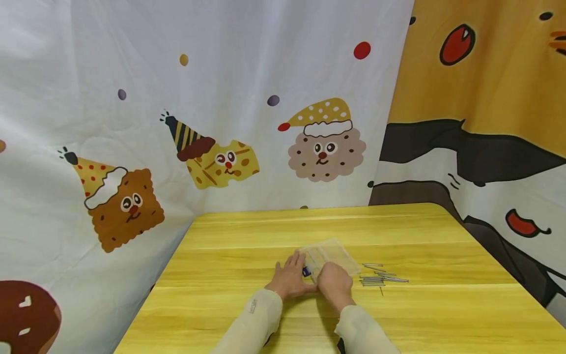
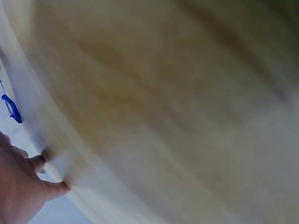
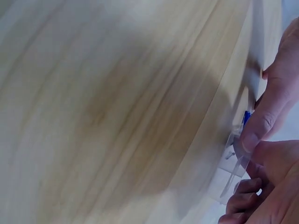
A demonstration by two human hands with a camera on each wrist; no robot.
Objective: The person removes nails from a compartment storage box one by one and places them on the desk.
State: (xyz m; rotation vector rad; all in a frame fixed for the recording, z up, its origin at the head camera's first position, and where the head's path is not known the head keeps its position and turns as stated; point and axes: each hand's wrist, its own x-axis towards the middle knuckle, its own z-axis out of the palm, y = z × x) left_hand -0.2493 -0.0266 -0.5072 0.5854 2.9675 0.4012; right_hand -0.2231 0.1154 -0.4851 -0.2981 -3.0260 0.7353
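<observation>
A clear plastic box (image 1: 315, 256) with dividers sits on the table, its see-through lid (image 1: 338, 253) folded back. My left hand (image 1: 289, 279) lies at the box's left side, fingers spread and straight, thumb reaching along the near edge. A blue latch (image 1: 306, 271) shows beside those fingers. My right hand (image 1: 335, 284) is curled at the near right part of the box; its thumb meets the left thumb (image 3: 251, 141) at the box wall. Small metal pieces (image 3: 230, 155) show through the plastic in the right wrist view. The right palm is hidden.
Several loose metal nails (image 1: 373, 281) lie just right of the box, one thin piece (image 1: 382, 291) nearer me. The yellow wood-grain table (image 1: 212, 275) runs back to a cartoon-printed curtain (image 1: 247, 64).
</observation>
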